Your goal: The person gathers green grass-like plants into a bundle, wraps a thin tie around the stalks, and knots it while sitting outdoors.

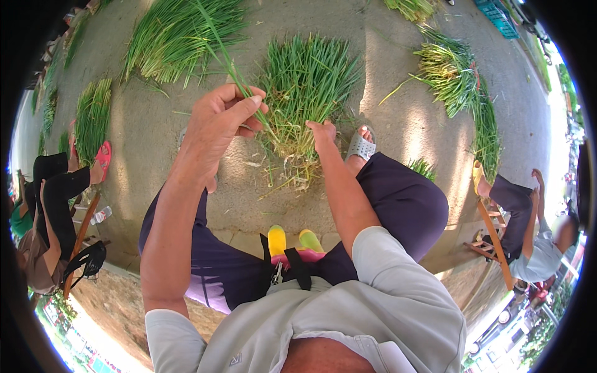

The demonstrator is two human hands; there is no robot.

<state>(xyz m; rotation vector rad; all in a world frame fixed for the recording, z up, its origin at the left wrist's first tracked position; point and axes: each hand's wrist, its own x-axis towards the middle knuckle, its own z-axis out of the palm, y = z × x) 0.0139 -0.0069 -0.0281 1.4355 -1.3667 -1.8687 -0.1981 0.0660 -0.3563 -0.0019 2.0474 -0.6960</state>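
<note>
A few long green chive stalks (225, 49) are pinched between the thumb and fingers of my left hand (228, 112). Their leaf ends point up and away from me, and their pale lower ends hang below the fingers. On the pavement between my feet lies a loose heap of chives (308, 70), with pale, dry, straggly bases towards me. At the heap's near right edge is my right hand (322, 133), its fingers curled in close to the stalks. Whether it grips any of them is hidden.
A larger chive pile (186, 42) lies ahead on the left, and a yellowing pile (447, 70) on the right. People sit on either side near wooden stools (496, 233). A plastic bottle (101, 215) lies at left; a teal crate (498, 17) stands far right.
</note>
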